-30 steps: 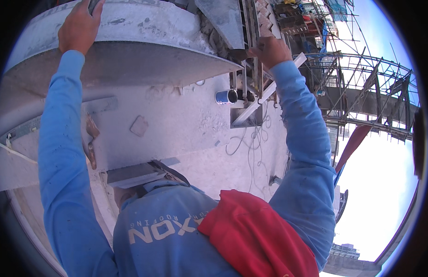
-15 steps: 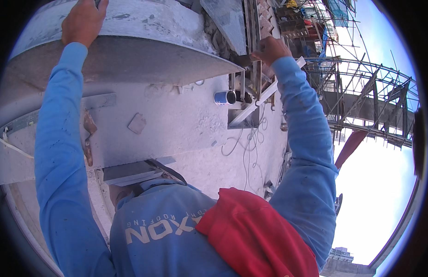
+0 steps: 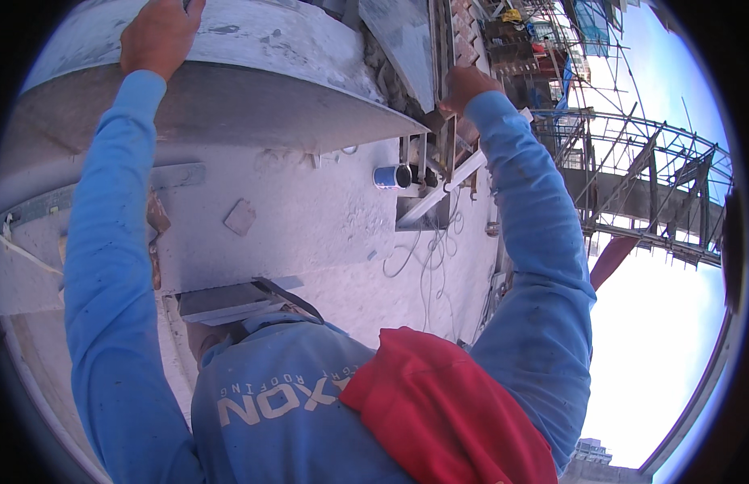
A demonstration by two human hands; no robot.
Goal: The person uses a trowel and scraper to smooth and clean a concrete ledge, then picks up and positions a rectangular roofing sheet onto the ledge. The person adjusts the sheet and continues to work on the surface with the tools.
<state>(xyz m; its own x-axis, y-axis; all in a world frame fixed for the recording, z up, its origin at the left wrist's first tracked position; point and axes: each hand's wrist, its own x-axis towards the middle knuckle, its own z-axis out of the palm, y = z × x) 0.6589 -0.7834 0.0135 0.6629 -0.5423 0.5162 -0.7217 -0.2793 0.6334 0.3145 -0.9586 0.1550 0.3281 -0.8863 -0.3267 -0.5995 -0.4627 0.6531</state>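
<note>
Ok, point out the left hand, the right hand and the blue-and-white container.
Left hand [image 3: 158, 38]: head view, on the back of the hand.
Right hand [image 3: 468, 85]: head view, on the back of the hand.
Blue-and-white container [image 3: 385, 177]: head view, on its side wall.

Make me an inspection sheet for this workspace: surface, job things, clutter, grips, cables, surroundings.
Surface: pale floor, mottled.
Job's things: pale curved ledge, grey-marked; dark object, mostly out of frame.
Clutter: blue-and-white can, squarish flat piece, long grey strip.
Grips: left hand closed on dark object; right hand curled near grey slab, hold unclear.
Cables: thin looped cords.
Surroundings: scaffolding, bright sky.
</note>
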